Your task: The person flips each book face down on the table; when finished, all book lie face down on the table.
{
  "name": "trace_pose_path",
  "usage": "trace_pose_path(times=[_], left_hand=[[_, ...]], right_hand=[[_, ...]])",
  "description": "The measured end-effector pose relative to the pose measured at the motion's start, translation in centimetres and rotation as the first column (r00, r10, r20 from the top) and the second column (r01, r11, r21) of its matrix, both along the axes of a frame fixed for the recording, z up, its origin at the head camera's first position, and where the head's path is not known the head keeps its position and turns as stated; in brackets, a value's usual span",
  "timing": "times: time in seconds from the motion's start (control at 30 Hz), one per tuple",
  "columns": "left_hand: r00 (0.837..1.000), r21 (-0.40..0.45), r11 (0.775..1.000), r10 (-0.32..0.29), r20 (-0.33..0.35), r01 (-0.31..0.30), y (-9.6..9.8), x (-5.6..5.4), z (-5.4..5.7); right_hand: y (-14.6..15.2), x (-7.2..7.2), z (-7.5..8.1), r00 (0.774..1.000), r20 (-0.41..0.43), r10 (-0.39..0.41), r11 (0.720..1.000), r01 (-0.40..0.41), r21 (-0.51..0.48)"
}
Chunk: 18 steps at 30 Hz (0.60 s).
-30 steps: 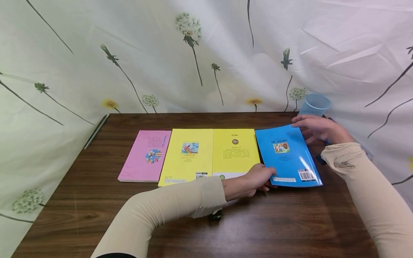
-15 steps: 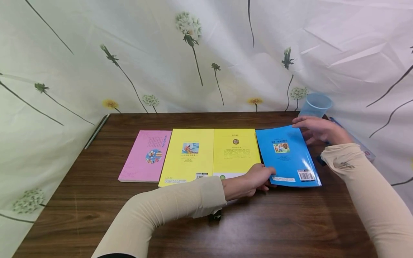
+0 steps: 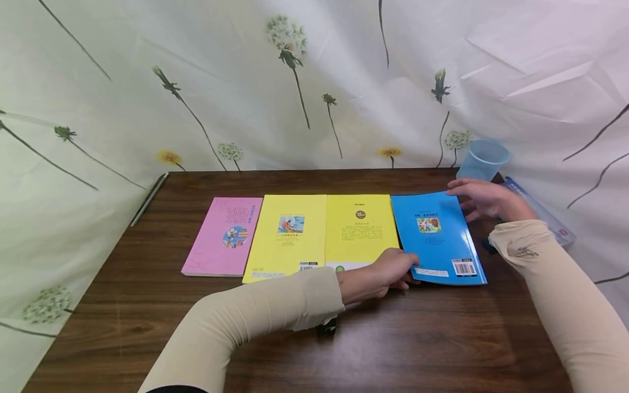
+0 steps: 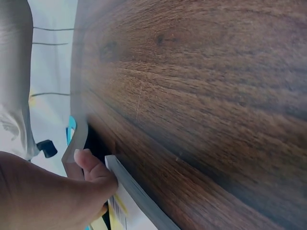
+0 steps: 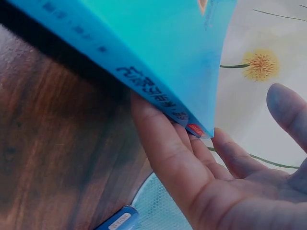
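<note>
A blue book [image 3: 432, 234] lies at the right end of a row of books, back cover up, slightly raised and skewed. My left hand [image 3: 385, 273] pinches its lower left corner, thumb on top, the other fingers mostly hidden. My right hand [image 3: 491, 199] is at its upper right corner; in the right wrist view the extended fingers [image 5: 165, 143] touch the spine from below, with the thumb apart. Left of the blue book, a yellow book [image 3: 361, 226] is partly covered by the left hand. In the left wrist view a book's page edges [image 4: 136, 191] run beside the left hand.
Another yellow book [image 3: 290, 226] and a pink book [image 3: 223, 234] continue the row leftward on the wooden table [image 3: 147, 311]. Behind the right hand stands a light blue cup [image 3: 484, 158]. A blue-and-grey box [image 3: 552, 221] lies right of it, partly hidden by the sleeve. A flowered curtain hangs behind.
The blue book's lower right corner has shifted slightly left. Both hands keep nearly the same place on it, and the view has moved a little.
</note>
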<state>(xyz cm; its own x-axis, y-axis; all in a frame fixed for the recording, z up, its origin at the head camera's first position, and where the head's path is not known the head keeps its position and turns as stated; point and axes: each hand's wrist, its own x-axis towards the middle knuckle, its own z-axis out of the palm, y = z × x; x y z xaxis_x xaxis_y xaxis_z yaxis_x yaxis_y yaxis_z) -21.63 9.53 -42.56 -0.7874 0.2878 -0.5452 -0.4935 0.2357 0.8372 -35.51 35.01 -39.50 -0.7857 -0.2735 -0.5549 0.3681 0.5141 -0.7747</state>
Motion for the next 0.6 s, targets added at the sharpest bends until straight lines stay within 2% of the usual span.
trace_pose_path(times=[0.4, 0.6], left_hand=[[0.999, 0.014, 0.999, -0.034, 0.022, 0.034, -0.9, 0.0, 0.9], [0.997, 0.032, 0.998, -0.047, 0.059, 0.045, -1.4, -0.2, 1.4]], right_hand=[[0.1, 0.0, -0.6, 0.999, 0.01, -0.036, 0.999, 0.036, 0.027], [0.2, 0.0, -1.0, 1.0, -0.001, -0.013, 0.999, 0.013, 0.044]])
